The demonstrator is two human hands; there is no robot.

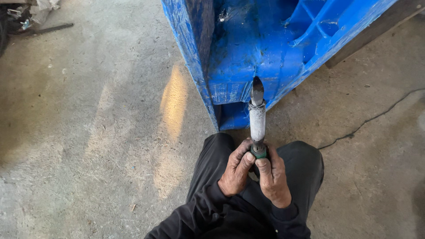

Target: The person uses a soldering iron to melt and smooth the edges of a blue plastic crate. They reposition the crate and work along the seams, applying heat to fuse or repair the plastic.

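Both hands grip one long tool (257,119), a grey metal shaft with a dark flattened tip and a green ring at its base. My left hand (236,169) wraps the lower end from the left, and my right hand (273,176) closes on it from the right, just under the green ring. The dark tip touches a worn, cracked part of a big blue plastic pallet (248,48) that stands tilted on the concrete floor. Black sleeves and black trousers (305,166) show below my hands.
Grey concrete floor (97,132) spreads to the left, with a sunlit patch near the pallet. A thin black cable (372,118) runs across the floor at the right. A wooden board (376,28) lies behind the pallet. Dark clutter (17,22) sits top left.
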